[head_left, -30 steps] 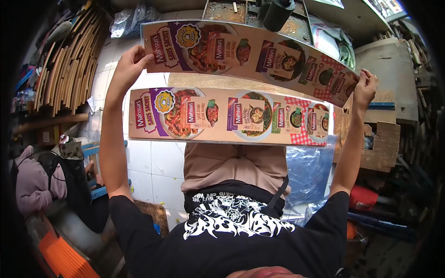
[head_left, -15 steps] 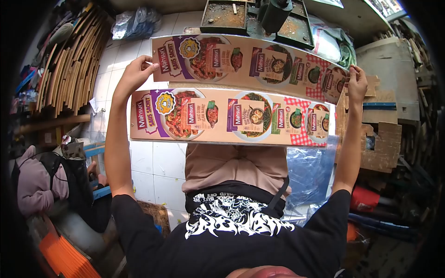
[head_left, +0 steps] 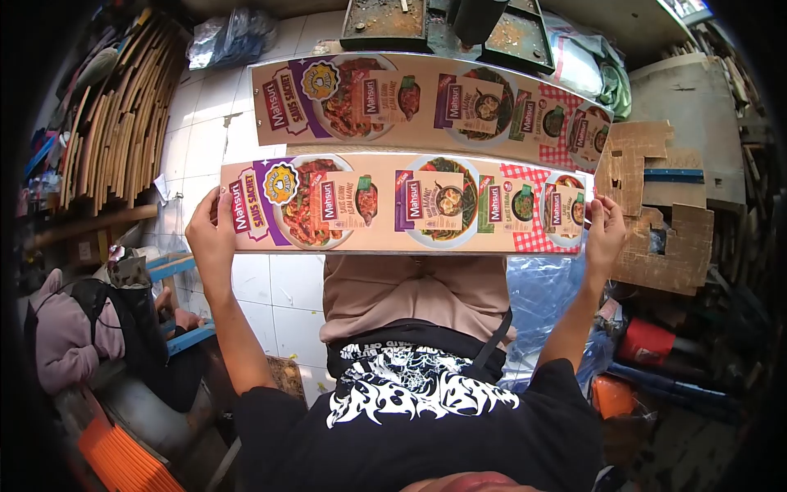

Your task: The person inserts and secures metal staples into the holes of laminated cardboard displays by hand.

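Two long printed sign panels lie one beyond the other in front of me, both with "Mahsuri" sauce sachets and dishes on a peach ground. The near sign panel (head_left: pixel 381 193) is above my lap, its face up. My left hand (head_left: pixel 211 234) is closed on its left end, and at the opposite end my right hand (head_left: pixel 605 234) grips the short edge. Neither hand touches the far sign panel (head_left: pixel 426 123), which lies just behind, slightly tilted. The undersides of both panels, and the fingers beneath the near one, are hidden.
A dark metal machine (head_left: pixel 475 25) with dirty trays (head_left: pixel 384 25) stands behind the panels. Stacked board strips (head_left: pixel 131 107) lean at the left. Clear plastic sheeting (head_left: pixel 533 299) lies on the tiled floor, with cut brown boards (head_left: pixel 664 246) at the right. Another person's sleeve (head_left: pixel 78 328) is at the lower left.
Both hands have let go of the far panel's ends and come nearer to me, taking the near panel by its ends. The far panel appears slightly further left in view.
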A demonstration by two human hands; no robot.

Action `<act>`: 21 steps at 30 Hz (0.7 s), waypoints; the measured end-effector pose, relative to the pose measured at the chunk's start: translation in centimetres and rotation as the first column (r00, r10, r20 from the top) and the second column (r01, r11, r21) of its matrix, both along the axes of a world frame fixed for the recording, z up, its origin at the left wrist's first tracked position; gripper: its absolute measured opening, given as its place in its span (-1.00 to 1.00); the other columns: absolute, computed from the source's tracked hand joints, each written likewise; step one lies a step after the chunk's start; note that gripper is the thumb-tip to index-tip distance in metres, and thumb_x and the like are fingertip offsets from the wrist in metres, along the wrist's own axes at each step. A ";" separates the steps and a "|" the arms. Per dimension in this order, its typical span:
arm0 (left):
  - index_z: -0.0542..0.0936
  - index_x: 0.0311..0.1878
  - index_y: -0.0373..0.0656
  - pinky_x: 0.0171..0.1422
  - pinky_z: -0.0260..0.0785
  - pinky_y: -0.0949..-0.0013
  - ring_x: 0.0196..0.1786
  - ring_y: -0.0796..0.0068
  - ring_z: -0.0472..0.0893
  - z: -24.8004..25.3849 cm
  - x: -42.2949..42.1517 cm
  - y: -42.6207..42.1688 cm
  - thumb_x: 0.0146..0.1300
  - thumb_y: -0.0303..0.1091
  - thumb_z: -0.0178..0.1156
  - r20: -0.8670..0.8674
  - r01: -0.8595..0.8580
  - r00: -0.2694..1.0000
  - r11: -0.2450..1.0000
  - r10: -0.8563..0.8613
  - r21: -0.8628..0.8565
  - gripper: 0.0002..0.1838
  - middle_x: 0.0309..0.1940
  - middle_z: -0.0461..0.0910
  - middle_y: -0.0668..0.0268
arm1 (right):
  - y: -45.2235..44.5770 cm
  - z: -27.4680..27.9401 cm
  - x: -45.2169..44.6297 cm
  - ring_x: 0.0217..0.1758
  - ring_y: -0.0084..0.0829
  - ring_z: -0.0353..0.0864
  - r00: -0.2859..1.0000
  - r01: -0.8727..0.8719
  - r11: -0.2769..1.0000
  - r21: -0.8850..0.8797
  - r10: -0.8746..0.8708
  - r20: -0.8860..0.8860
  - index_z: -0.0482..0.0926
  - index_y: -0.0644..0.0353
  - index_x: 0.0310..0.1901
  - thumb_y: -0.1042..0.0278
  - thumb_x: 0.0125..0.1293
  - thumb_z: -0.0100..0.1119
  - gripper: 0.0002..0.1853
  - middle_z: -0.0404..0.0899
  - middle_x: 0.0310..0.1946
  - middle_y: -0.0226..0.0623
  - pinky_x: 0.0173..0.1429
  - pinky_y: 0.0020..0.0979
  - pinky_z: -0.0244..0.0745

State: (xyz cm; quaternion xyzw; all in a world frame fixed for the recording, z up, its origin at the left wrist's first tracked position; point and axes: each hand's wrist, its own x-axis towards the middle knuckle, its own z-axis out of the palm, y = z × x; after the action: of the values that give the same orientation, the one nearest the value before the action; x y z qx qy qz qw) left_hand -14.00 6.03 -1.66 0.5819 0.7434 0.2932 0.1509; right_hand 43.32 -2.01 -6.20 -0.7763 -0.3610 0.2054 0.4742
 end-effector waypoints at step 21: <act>0.09 0.45 -0.28 0.28 0.44 0.29 0.21 0.34 0.56 4.5 -2.5 -1.8 0.44 -0.44 0.04 0.831 0.207 0.510 0.969 -0.222 0.132 -0.41 0.24 0.46 0.01 | -1.2 0.8 -3.4 -0.12 -0.46 0.71 0.979 0.195 0.948 0.253 -0.173 -0.106 0.50 0.41 0.02 0.33 0.45 0.17 -0.71 0.72 -0.23 -0.10 0.00 -0.50 0.56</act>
State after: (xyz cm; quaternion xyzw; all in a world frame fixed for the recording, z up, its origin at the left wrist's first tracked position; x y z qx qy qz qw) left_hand -16.49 4.19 2.86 0.4580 0.4995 0.5209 0.5190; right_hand 39.91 -3.19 -5.43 -0.7280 -0.2910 0.1427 0.6042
